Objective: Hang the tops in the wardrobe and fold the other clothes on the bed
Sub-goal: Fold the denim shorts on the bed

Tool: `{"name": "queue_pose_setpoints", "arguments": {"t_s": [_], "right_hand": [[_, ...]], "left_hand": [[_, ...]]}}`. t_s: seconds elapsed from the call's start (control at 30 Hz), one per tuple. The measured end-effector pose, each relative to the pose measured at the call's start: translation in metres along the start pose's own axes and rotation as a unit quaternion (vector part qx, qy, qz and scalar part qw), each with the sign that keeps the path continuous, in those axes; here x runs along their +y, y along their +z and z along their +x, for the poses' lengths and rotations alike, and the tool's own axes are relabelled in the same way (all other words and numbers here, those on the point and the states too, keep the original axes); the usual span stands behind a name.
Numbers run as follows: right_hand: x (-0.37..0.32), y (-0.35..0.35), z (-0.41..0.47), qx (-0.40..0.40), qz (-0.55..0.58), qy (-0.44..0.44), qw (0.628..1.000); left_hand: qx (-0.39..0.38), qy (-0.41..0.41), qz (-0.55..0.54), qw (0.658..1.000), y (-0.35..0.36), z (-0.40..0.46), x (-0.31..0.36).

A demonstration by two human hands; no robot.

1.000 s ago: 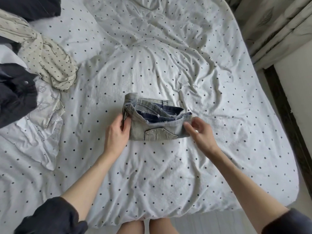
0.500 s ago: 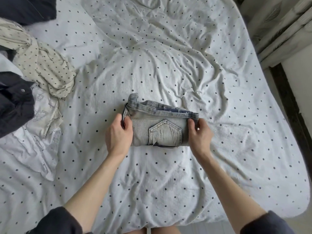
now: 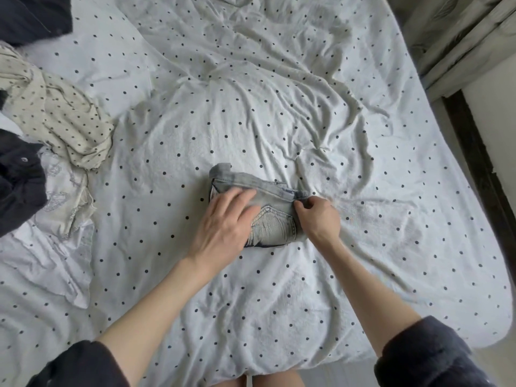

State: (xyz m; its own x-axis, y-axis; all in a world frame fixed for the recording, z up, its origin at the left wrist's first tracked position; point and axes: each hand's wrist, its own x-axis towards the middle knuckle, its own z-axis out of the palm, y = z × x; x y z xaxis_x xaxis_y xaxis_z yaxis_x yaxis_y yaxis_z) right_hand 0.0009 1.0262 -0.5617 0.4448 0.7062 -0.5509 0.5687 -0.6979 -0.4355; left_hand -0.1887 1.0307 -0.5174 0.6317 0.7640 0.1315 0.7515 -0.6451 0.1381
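A folded pair of pale grey-blue denim jeans (image 3: pixel 269 208) lies as a compact bundle near the middle of the bed (image 3: pixel 279 121), which is covered by a rumpled white sheet with small dark dots. A back pocket with stitched seams faces up on the bundle, and a waistband edge runs along its far side.

The left hand (image 3: pixel 223 230) rests flat on the left half of the jeans, its fingers (image 3: pixel 240 198) straight and slightly spread, blurred at the tips. The right hand (image 3: pixel 321 219) sits at the right end of the jeans, its fingers (image 3: pixel 303 203) curled and pinching the denim edge there. Both forearms are bare, with dark sleeves pushed up near the elbows.

Well to the left of the jeans, at the bed's edge, lies a heap of loose clothes: a crumpled cream garment with small dark spots (image 3: pixel 55 113), a dark navy garment with a button (image 3: pixel 19 177), and a white fabric piece with a faint printed pattern (image 3: pixel 64 196) beneath them. Another dark cloth (image 3: pixel 30 15) sits far beyond the jeans to the left. Pale patterned curtains (image 3: pixel 458 32) hang off to the far right of the jeans.
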Motion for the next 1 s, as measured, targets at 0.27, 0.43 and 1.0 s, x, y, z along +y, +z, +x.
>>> {"name": "queue_pose_setpoints", "arguments": {"t_s": [0.27,0.43,1.0], "right_hand": [[-0.009,0.014,-0.045,0.223,-0.04,-0.329,0.917],[0.012,0.039,-0.039,-0.007,-0.184,-0.366,0.912],[0.031,0.043,-0.01,-0.081,-0.317,-0.414,0.849]], "left_hand": [[-0.206,-0.111,0.067,0.97,0.013,-0.005,-0.007],[-0.202,-0.097,0.076,0.972,0.026,-0.006,-0.013],[-0.204,-0.052,0.053,0.976,0.038,-0.023,-0.014]]}}
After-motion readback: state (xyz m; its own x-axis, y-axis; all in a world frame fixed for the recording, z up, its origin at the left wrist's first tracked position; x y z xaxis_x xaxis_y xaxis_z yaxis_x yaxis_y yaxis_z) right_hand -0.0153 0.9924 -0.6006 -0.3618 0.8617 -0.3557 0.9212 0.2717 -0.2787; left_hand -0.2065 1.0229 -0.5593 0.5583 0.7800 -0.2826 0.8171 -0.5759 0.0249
